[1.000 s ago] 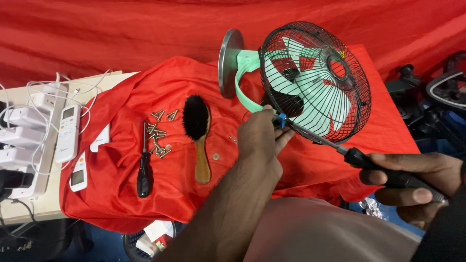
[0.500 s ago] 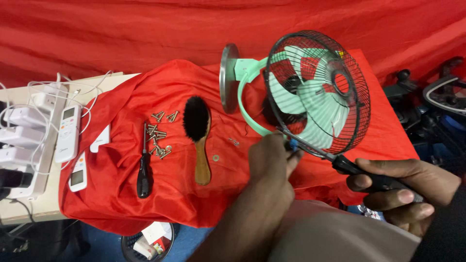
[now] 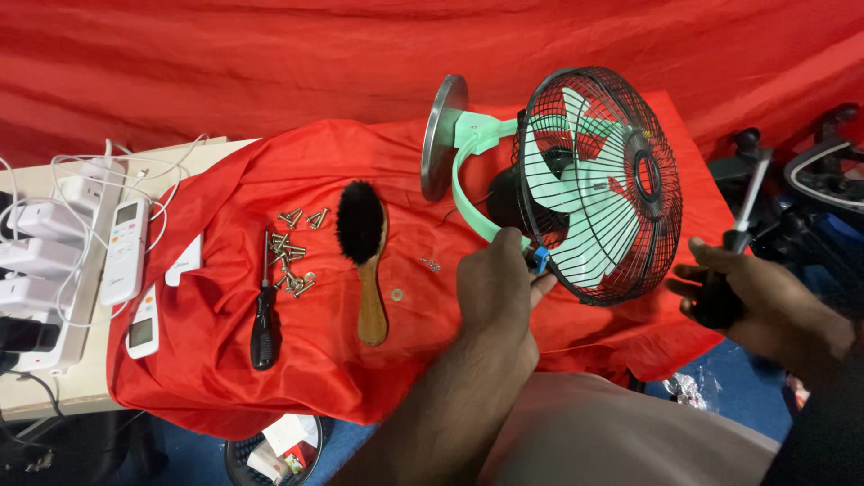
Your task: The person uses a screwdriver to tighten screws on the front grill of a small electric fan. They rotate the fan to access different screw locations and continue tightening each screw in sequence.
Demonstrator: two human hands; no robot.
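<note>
The red cloth (image 3: pixel 270 396) covers most of the counter (image 3: pixel 54 396) and carries everything else. Largest on it is the mint-green fan (image 3: pixel 594 184) — tipped on its side at the cloth's right end, its round metal base (image 3: pixel 443 135) standing on edge and facing left, its black wire cage facing right and toward the camera, so its long axis runs roughly left to right across the cloth.

The left hand (image 3: pixel 497 292) is closed on the cage's lower rim, fingertips at a small blue clip (image 3: pixel 540 261). The right hand (image 3: pixel 765 301) is off the counter's right edge, wrapped round the dark handle of a screwdriver (image 3: pixel 733 261) whose shaft points up, away from the fan.

Resting only on base edge and cage, the fan could roll or slide on the slick cloth if the left hand's grip loosens, and a shove could scatter the loose parts.

Smaller things lie to the left: a wooden brush (image 3: pixel 364 256), a black screwdriver (image 3: pixel 264 315), a cluster of screws (image 3: pixel 292 256), a washer (image 3: pixel 397 294).
</note>
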